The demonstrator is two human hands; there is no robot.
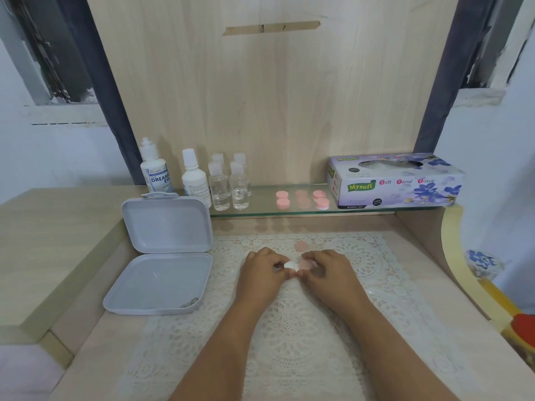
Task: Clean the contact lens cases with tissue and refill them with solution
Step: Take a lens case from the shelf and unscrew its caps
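Left hand (262, 269): fingers curled, pinching the white end of a contact lens case (296, 265) over the lace mat.
Right hand (325, 269): fingers curled, pinching the pink end of the same case; fingertips of both hands nearly touching.
Contact lens case: small, white cap to the left, pink cap to the right, held between the two hands at mid-mat.
Loose pink cap (301, 245): flat on the mat, just beyond the hands.
Lace mat (289, 328): white, spread over the wooden tabletop (86, 357) beneath both forearms.
Grey box (162, 256): lid standing open, left of the hands, on the tabletop; something small in its near right corner, too blurred to tell.
Glass shelf (260, 208): along the far edge, above the tabletop.
Pink caps (302, 199): on the shelf, in two rows, far from the hands.
Clear bottles (230, 183): four, small, capped, left of the pink caps.
White bottle (194, 178): left of the clear bottles.
Solution bottle (155, 169): farthest left, label reading "DREAM EYE".
Tissue box (396, 180): right end of the shelf, purple flowers, marked "Mysoft Soft Facial Tissue".
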